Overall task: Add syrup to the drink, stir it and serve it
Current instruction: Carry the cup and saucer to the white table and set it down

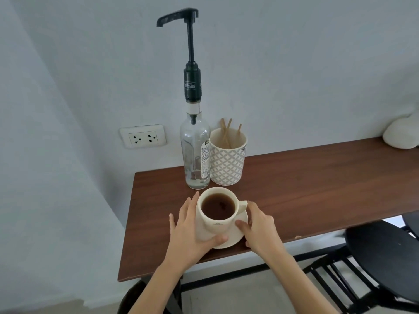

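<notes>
1. there, near the front edge of the brown wooden table (317, 182), sat the cream cup (216, 225) full of dark drink (217, 208), standing on its cream saucer (235, 239); a small dark emblem showed on the cup's near side, too small to read.
2. the left hand (188, 232) lay open against the cup's left side, thumb on the saucer's near rim, fingers spread and not closed around anything.
3. the right hand (260, 227) rested at the saucer's right edge, thumb touching the cup's base below the handle (242, 206), fingers loosely curved.
4. just behind the cup stood the clear glass syrup bottle (195, 155), nearly empty, with a tall black pump (190, 53); the pump's collar carried white lettering ending in "isseire", and the bottle's side label held fine print and a barcode, unreadable.
5. touching the bottle's right stood a patterned grey-and-white holder (227, 164) with wooden stir sticks (226, 132).
6. a white wall socket (142, 136) sat to the left, a black chair (385, 257) to the right.
</notes>
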Demonstrator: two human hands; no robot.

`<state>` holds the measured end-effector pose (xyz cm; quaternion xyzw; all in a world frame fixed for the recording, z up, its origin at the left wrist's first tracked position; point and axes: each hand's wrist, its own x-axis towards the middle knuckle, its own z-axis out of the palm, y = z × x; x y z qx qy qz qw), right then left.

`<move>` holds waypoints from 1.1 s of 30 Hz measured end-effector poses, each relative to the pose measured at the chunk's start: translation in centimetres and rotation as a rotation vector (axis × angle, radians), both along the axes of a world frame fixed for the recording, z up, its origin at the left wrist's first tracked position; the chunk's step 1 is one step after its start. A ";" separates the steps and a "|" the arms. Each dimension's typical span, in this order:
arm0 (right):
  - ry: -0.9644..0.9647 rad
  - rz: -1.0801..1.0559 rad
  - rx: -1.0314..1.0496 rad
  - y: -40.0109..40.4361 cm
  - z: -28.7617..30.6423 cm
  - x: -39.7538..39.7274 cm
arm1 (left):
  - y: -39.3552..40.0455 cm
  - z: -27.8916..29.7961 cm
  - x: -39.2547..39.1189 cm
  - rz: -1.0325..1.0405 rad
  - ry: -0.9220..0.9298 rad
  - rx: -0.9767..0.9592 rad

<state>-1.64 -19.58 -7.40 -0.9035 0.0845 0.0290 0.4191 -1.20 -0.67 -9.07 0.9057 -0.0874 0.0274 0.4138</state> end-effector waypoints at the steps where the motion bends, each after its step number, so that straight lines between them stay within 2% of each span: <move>1: 0.021 -0.026 0.010 0.1 0.0 -0.2 | 0.3 -0.1 -0.1 -0.021 0.005 0.042; 6: 0.118 -0.091 0.097 1.1 0.1 -2.4 | 1.2 -0.3 -1.0 -0.070 0.022 0.165; 10: 0.159 -0.120 0.274 1.6 0.3 -4.5 | 1.7 -0.5 -1.4 -0.095 0.052 0.174; 19: 0.154 -0.239 0.857 0.9 -2.1 -7.8 | 2.0 -0.7 -3.7 -0.174 0.097 0.223; 29: 0.182 -0.164 0.919 -2.3 -3.2 -10.2 | 1.3 -1.4 -8.3 -0.171 0.080 0.218; 33: 0.219 -0.031 0.910 -4.0 -2.4 -10.9 | 0.4 -0.9 -11.4 -0.087 0.178 0.046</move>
